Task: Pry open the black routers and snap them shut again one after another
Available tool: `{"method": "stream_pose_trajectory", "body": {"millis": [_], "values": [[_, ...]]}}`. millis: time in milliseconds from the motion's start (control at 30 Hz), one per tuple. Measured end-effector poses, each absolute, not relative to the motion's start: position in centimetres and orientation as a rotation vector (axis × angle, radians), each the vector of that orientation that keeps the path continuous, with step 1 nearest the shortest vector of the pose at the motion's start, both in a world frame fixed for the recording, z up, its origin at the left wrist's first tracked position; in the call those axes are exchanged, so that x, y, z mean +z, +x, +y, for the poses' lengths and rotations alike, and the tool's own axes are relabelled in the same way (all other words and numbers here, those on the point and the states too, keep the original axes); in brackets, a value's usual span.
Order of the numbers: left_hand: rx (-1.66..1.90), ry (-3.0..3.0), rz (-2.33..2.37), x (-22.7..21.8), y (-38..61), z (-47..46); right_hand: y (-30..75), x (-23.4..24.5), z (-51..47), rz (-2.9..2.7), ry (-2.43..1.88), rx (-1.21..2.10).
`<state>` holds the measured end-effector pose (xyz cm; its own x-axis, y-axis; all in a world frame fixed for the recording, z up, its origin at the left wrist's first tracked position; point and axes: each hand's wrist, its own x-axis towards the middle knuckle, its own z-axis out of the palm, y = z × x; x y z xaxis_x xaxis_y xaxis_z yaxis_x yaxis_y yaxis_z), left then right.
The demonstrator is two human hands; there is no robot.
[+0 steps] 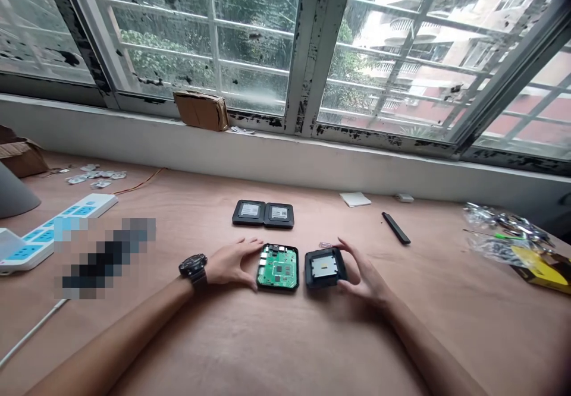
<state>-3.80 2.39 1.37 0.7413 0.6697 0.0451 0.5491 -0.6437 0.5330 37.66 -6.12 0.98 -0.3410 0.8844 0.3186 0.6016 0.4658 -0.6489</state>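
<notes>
On the wooden table [276, 348] lies a black case half holding a green circuit board [278, 267]. My left hand [232, 262], with a black watch on the wrist, cups the left side of it, thumb and fingers spread around its edge. Right beside it lies the other black case half [325, 267] with a pale square pad inside. My right hand [363, 271] grips that half from its right side, fingers over the far edge and thumb at the near edge. Two closed black boxes [263, 213] sit side by side a little farther back.
A white and blue power strip [49, 229] lies at the left with a white cable. A black stick [395, 228] and a white pad [355, 199] lie at the right back. Plastic bags with parts [508, 232] and a yellow box [542, 271] sit far right. A cardboard parcel [201, 110] rests on the window sill.
</notes>
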Motion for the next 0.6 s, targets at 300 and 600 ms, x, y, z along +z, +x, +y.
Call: {"method": "stream_pose_trajectory", "body": {"millis": [300,600], "values": [[0.453,2.591,0.905,0.6,-3.6,1.4,33.5,1.4,-5.1,-1.415,-0.997,1.007],[0.726,2.373,1.226,0.2,-7.1,3.8,24.6,7.5,-4.1,-2.337,-1.118,0.628]]}}
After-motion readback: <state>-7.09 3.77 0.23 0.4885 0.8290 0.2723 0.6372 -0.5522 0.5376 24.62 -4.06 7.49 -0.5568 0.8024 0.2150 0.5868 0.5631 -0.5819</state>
